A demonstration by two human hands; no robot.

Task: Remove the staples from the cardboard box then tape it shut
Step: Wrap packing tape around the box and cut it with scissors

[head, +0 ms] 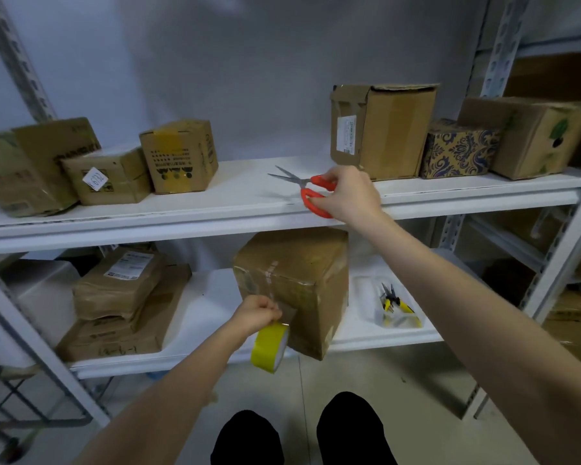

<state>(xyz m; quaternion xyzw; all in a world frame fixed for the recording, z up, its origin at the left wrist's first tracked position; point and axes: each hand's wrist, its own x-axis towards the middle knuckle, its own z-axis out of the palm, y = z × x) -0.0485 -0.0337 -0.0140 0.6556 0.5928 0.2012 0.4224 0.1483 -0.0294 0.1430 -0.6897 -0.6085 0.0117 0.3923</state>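
Head view: a large brown cardboard box [292, 283] is being shown on the lower white metal shelf [208, 297]. It is turned corner-on, with its near bottom corner hanging over the shelf's front edge. A strip of clear tape is running across its top and down the front face.

The left hand [257, 312] is being held against that front face. Its fingers are curled and pinching the loose end of a roll of yellow packing tape [270, 347]. A short stretch of tape is being drawn from the roll onto the cardboard. The roll itself is being dangled just below the hand, against the box's lower front.

Up above, the right hand [348, 194] is being held at the front edge of the upper white shelf [182, 209]. Its fingers are wrapped round the handles of a pair of orange-handled steel scissors [311, 191]. The blades are being pointed left, slightly parted, over the shelf surface; whether they are touching it cannot be told.

Just right of the box, yellow-handled pliers [394, 305] are lying in a clear plastic tray. To its left, a stack of flat brown parcels [121, 297] is being kept. Behind the right hand, a tall brown carton [383, 129] is standing beside a blue-and-gold patterned box [457, 149].
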